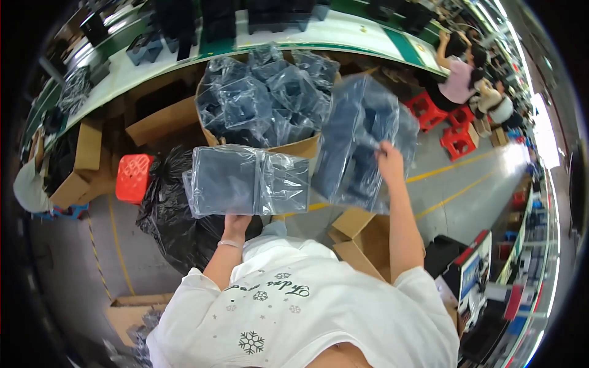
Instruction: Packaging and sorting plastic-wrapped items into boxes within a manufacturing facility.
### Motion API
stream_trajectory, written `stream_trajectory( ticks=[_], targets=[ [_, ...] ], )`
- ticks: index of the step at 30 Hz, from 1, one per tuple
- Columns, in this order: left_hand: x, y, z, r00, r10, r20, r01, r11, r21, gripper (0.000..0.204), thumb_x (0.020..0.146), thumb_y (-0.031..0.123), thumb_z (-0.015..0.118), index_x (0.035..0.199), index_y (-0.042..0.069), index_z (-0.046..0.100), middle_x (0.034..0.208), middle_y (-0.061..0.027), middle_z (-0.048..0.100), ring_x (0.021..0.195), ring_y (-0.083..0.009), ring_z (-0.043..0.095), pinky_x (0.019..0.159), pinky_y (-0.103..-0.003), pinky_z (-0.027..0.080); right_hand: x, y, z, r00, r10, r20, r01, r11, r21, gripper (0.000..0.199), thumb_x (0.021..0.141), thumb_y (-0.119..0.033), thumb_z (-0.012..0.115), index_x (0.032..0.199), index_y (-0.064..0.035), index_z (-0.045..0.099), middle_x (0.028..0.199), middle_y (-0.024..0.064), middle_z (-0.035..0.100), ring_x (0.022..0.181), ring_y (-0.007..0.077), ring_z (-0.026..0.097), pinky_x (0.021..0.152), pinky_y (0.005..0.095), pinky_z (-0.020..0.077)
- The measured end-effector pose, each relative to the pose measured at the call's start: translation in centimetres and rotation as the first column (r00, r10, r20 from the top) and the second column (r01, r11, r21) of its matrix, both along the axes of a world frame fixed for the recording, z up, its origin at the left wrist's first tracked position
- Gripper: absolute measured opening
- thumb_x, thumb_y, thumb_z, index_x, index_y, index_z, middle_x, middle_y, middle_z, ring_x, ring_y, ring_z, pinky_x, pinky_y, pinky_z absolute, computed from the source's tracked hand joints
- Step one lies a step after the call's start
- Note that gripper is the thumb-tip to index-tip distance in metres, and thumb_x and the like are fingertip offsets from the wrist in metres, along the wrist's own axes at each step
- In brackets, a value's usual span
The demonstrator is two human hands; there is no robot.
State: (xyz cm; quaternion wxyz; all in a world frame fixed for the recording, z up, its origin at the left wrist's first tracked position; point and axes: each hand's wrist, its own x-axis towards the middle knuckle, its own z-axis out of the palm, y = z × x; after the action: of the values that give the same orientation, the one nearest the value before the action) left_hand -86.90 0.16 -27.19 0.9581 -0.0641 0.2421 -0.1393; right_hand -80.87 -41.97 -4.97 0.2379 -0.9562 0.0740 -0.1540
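My left hand (235,224) supports a dark box-shaped part in a clear plastic bag (226,180) from its near edge. Most of the left fingers are hidden beneath it. Up at the right, my right hand (390,162) grips a larger dark plastic housing in clear film (353,138), its fingers closed on the edge of an opening. The housing is somewhat blurred and hangs tilted beside the carton. Just beyond both hands, a big open carton (294,147) is heaped with several dark parts in clear bags (245,101).
A white-topped workbench (343,30) curves across the far side. To the left are a red stool (134,178) and a black garbage bag (178,224). An open carton (362,242) stands by my right arm. People (457,80) sit near red stools (459,141) at far right.
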Motion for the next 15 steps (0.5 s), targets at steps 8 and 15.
stream_trajectory(
  ticks=[8,15],
  targets=[
    [-8.1,0.3,7.0,0.984,0.072,0.165,-0.164,0.742,0.650,0.031,0.090,0.019,0.046,0.117,0.006,0.053,0.123,-0.0086,0.052,0.111,-0.0250,0.049,0.099,-0.040,0.036,21.1,7.8,-1.5,0.946,0.310,0.096,-0.314,0.949,0.026,0.015,0.073,-0.008,0.057,0.088,-0.0059,0.061,0.076,0.0178,0.061,0.084,0.0369,0.059,0.069,0.0384,0.0461],
    [-20.3,4.4,-0.1,0.625,0.779,-0.055,-0.672,0.572,0.470,0.025,0.086,0.013,0.053,0.109,0.004,0.056,0.106,-0.0094,0.060,0.096,-0.0200,0.057,0.082,-0.033,0.049,21.5,18.0,-7.3,0.890,0.454,0.042,-0.453,0.871,0.189,0.057,0.071,-0.004,0.060,0.123,-0.0198,0.044,0.136,0.0241,0.027,0.094,0.0452,0.053,0.075,0.0431,0.0474]
  ],
)
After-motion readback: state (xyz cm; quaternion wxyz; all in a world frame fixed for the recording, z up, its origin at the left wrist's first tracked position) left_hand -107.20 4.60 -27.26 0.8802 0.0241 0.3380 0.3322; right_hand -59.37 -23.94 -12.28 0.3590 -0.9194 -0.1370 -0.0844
